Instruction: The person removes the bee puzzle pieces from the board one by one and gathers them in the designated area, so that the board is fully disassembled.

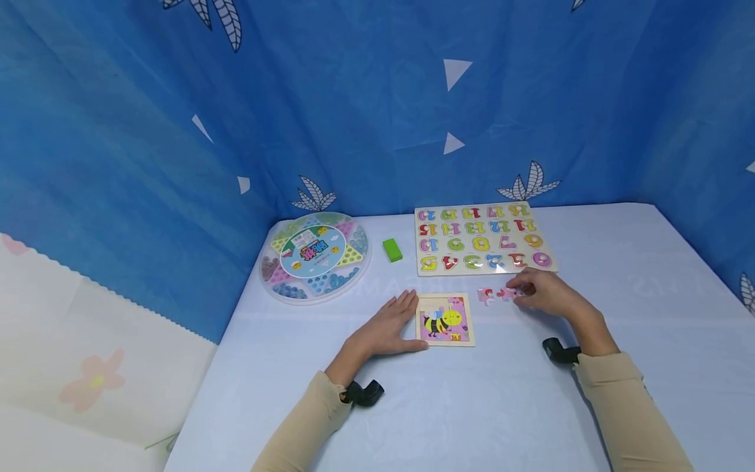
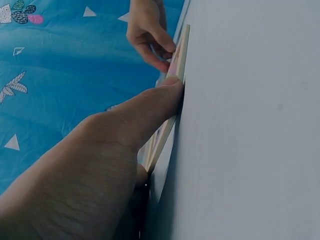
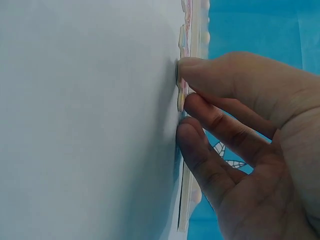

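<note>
Head view alone shows us the bee [image 1: 441, 322] in the jigsaw tray [image 1: 433, 302] — flat on the bench [image 1: 472, 406], left hand [image 1: 386, 329] spread against it — while right hand [image 1: 545, 294] pinches a jigsaw piece [image 3: 181, 100].

From the head we look forward and down, farther off, at the tabletop [image 1: 472, 406]; from each wrist, close along it, tipped sideways — all three views share the right grip [image 1: 547, 293].

From my side of the room, the left forearm [image 1: 302, 427] and right forearm [image 1: 632, 408] are pointing forward, angled inward. The left hand [image 1: 389, 328] is resting palm down, fingers extended, thumb standing apart. The right hand [image 1: 547, 292] is pinching, fingers bending.
</note>
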A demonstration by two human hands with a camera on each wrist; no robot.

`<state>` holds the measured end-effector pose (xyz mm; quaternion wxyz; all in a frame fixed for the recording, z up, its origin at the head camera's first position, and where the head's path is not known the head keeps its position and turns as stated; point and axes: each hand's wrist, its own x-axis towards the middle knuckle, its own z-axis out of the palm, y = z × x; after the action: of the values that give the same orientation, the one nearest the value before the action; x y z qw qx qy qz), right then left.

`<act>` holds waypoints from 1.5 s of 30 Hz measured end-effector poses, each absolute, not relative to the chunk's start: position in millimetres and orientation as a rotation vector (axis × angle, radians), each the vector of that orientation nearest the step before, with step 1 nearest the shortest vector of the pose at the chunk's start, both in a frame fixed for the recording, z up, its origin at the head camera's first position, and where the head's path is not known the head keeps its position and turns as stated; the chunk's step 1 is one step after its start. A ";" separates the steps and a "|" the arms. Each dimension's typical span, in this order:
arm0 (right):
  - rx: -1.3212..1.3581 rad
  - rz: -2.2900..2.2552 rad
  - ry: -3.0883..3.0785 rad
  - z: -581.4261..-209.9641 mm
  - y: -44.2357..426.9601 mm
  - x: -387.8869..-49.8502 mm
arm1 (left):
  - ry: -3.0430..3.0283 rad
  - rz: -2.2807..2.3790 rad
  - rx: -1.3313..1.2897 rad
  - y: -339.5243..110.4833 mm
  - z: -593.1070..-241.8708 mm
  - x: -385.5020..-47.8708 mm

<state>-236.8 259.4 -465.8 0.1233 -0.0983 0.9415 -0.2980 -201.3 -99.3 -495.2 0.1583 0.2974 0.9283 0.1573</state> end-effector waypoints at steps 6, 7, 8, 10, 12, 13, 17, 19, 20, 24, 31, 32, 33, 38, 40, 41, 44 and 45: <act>-0.276 -0.888 2.746 -467.1 262.0 -235.8 | 2.653 0.454 0.846 -99.1 -494.9 -202.3; -0.278 -0.888 2.749 -467.7 262.6 -235.1 | 2.652 0.451 0.847 -98.9 -495.2 -202.4; -0.283 -0.889 2.750 -468.3 263.3 -234.4 | 2.652 0.442 0.851 -98.8 -495.6 -202.5; -0.291 -0.891 2.752 -469.5 264.4 -233.0 | 2.651 0.426 0.857 -98.4 -496.2 -202.9; -0.297 -0.894 2.755 -469.8 264.8 -231.6 | 2.647 0.423 0.859 -98.3 -496.3 -203.1; -0.301 -0.897 2.756 -470.0 265.1 -231.2 | 2.647 0.421 0.861 -98.3 -496.5 -203.3; -0.297 -0.896 2.762 -469.2 265.3 -230.7 | 2.649 0.418 0.865 -98.7 -497.2 -204.0; -0.287 -0.895 2.763 -469.0 265.4 -231.1 | 2.650 0.420 0.866 -99.0 -497.5 -204.2; -0.284 -0.894 2.763 -468.7 265.3 -231.1 | 2.651 0.422 0.865 -99.1 -497.5 -204.2; -0.260 -0.897 2.756 -468.6 265.4 -231.3 | 2.652 0.435 0.863 -99.1 -497.4 -203.9; -0.259 -0.901 2.770 -466.2 262.9 -230.7 | 2.656 0.430 0.865 -99.2 -497.4 -203.5; -0.266 -0.903 2.772 -464.9 261.9 -230.3 | 2.656 0.431 0.866 -99.1 -497.4 -203.5; -0.269 -0.902 2.776 -464.0 260.9 -230.2 | 2.656 0.432 0.866 -99.1 -497.3 -203.4; -0.293 -0.902 2.769 -458.3 252.1 -229.7 | 2.658 0.432 0.864 -99.2 -497.4 -202.5; -0.307 -0.897 2.765 -456.7 247.5 -229.9 | 2.659 0.430 0.859 -99.4 -497.8 -201.7; -0.325 -0.899 2.762 -455.8 245.0 -229.9 | 2.661 0.428 0.857 -99.4 -497.9 -201.5; -0.368 -0.891 2.770 -454.2 238.5 -230.0 | 2.667 0.427 0.850 -99.3 -498.3 -201.1; -0.377 -0.890 2.772 -453.8 236.6 -230.0 | 2.668 0.429 0.847 -99.3 -498.4 -201.1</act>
<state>-230.0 236.6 -453.8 0.1031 -0.1277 0.9392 -0.3015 -201.1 -99.3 -498.4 0.1544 0.2956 0.9308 0.1497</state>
